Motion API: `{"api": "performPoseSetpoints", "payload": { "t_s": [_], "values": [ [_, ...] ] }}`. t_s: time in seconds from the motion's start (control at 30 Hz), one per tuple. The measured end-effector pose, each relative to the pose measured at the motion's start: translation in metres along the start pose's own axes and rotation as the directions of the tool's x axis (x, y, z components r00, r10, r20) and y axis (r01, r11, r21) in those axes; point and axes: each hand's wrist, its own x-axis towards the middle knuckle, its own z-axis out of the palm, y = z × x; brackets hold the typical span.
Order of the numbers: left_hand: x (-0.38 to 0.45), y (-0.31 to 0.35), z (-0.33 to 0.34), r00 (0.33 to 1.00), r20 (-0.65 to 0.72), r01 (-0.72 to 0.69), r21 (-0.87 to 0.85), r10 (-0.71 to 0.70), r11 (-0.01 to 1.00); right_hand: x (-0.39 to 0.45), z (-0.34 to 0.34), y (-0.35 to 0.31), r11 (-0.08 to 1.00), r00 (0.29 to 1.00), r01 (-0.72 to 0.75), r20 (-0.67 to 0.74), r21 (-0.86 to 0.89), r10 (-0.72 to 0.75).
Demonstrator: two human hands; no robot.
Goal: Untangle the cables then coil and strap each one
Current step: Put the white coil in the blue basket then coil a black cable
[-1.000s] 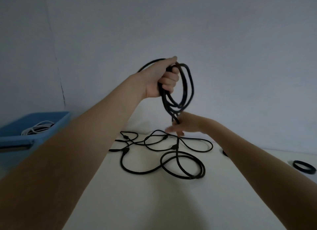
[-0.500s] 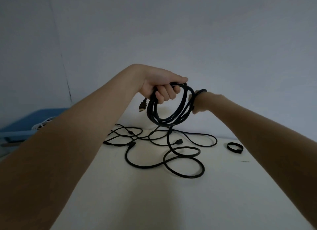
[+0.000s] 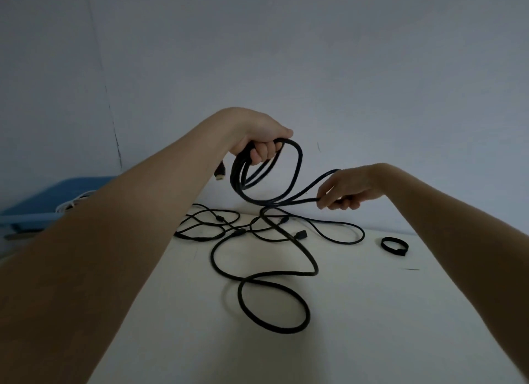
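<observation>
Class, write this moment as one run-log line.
left hand: grips coiled loops | right hand: pinches black cable strand | rest of cable: loose on table | strap: unused

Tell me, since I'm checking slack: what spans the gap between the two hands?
In the head view, black cable strands run from the left hand to the right hand.

Plain indoor rm: bare grey wall (image 3: 372,69), white table (image 3: 372,326), blue bin (image 3: 43,200).
</observation>
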Motion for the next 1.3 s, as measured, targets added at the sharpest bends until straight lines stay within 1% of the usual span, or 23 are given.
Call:
{"api": "performPoseSetpoints", "payload": {
  "t_s": [0.13, 0.17, 0.2, 0.23, 0.27, 0.3, 0.33, 0.37, 0.4, 0.43, 0.47, 0.57, 0.63, 0.7, 0.77, 0.8, 0.83, 0.9, 0.97, 1.03, 1.1, 1.2, 1.3],
  "values": [
    [0.005, 0.002, 0.000, 0.998, -0.051, -0.044, -0.072, 0.040, 0.996, 0.000, -0.004, 0.006, 0.984, 0.957, 0.117, -0.282, 0.135, -0.075],
    [0.005, 0.003, 0.003, 0.999, -0.034, -0.043, -0.065, 0.041, 0.997, 0.003, -0.004, 0.004, 0.989, 0.926, 0.129, -0.366, 0.076, -0.093],
    [0.005, 0.005, 0.006, 0.999, -0.012, -0.041, -0.040, 0.040, 0.998, 0.006, -0.006, 0.002, 0.991, 0.884, 0.102, -0.449, -0.083, -0.129],
    [0.005, 0.007, 0.011, 0.999, 0.012, -0.036, -0.004, 0.036, 0.999, 0.007, -0.008, -0.001, 0.947, 0.834, 0.016, -0.519, -0.320, -0.189],
    [0.006, 0.008, 0.015, 0.999, 0.033, -0.030, 0.035, 0.029, 0.999, 0.007, -0.008, -0.006, 0.825, 0.777, -0.105, -0.563, -0.556, -0.281],
    [0.006, 0.008, 0.018, 0.999, 0.048, -0.021, 0.069, 0.018, 0.997, 0.005, -0.007, -0.011, 0.655, 0.733, -0.205, -0.557, -0.728, -0.390],
    [0.007, 0.007, 0.020, 0.998, 0.055, -0.011, 0.097, 0.005, 0.995, 0.001, -0.007, -0.016, 0.493, 0.713, -0.265, -0.512, -0.829, -0.478],
    [0.008, 0.005, 0.020, 0.998, 0.056, -0.001, 0.116, -0.006, 0.993, -0.002, -0.008, -0.017, 0.378, 0.714, -0.281, -0.456, -0.882, -0.532],
    [0.008, 0.002, 0.018, 0.999, 0.048, 0.008, 0.122, -0.014, 0.993, -0.005, -0.009, -0.018, 0.313, 0.733, -0.269, -0.404, -0.911, -0.547],
    [0.008, -0.001, 0.016, 0.999, 0.038, 0.015, 0.115, -0.019, 0.993, -0.006, -0.010, -0.016, 0.307, 0.763, -0.232, -0.368, -0.923, -0.531],
    [0.009, -0.004, 0.014, 0.999, 0.028, 0.015, 0.100, -0.018, 0.995, -0.006, -0.010, -0.013, 0.363, 0.795, -0.196, -0.364, -0.911, -0.484],
    [0.008, -0.006, 0.011, 1.000, 0.024, 0.001, 0.071, -0.003, 0.997, -0.001, -0.009, -0.004, 0.705, 0.880, -0.109, -0.398, -0.701, -0.260],
    [0.008, -0.004, 0.013, 0.999, 0.042, 0.003, 0.091, -0.007, 0.996, 0.003, -0.010, -0.001, 0.828, 0.931, -0.120, -0.351, -0.548, -0.097],
    [0.009, -0.003, 0.014, 0.999, 0.044, 0.005, 0.115, -0.010, 0.993, 0.003, -0.011, -0.002, 0.791, 0.954, -0.160, -0.297, -0.591, -0.029],
    [0.012, -0.003, 0.012, 1.000, -0.019, -0.010, 0.143, 0.013, 0.990, 0.004, -0.011, 0.002, 0.711, 0.942, -0.161, -0.322, -0.685, -0.097],
    [0.013, -0.003, 0.010, 0.997, -0.072, -0.023, 0.163, 0.035, 0.986, 0.005, -0.010, 0.005, 0.703, 0.927, -0.152, -0.347, -0.695, -0.143],
    [0.014, -0.004, 0.008, 0.990, -0.128, -0.036, 0.189, 0.061, 0.981, 0.007, -0.009, 0.008, 0.717, 0.912, -0.137, -0.370, -0.683, -0.179],
    [0.017, -0.005, 0.004, 0.966, -0.228, -0.061, 0.256, 0.121, 0.965, 0.006, -0.006, 0.010, 0.815, 0.901, -0.064, -0.385, -0.576, -0.201],
    [0.020, -0.007, 0.003, 0.934, -0.308, -0.077, 0.314, 0.179, 0.946, 0.004, -0.005, 0.010, 0.930, 0.911, 0.028, -0.374, -0.367, -0.175],
    [0.023, -0.007, 0.003, 0.899, -0.380, -0.079, 0.351, 0.219, 0.933, 0.000, -0.007, 0.007, 0.976, 0.903, 0.112, -0.391, -0.189, -0.180],
    [0.026, -0.006, 0.004, 0.867, -0.430, -0.078, 0.380, 0.251, 0.921, -0.002, -0.010, 0.006, 0.970, 0.845, 0.168, -0.481, -0.176, -0.234],
    [0.029, -0.003, 0.007, 0.841, -0.458, -0.085, 0.415, 0.288, 0.906, -0.004, -0.011, 0.000, 0.939, 0.752, 0.177, -0.575, -0.295, -0.322],
    [0.030, -0.001, 0.008, 0.834, -0.454, -0.110, 0.420, 0.313, 0.901, -0.011, -0.017, -0.002, 0.975, 0.785, 0.155, -0.579, -0.161, -0.220]
  ]
}}
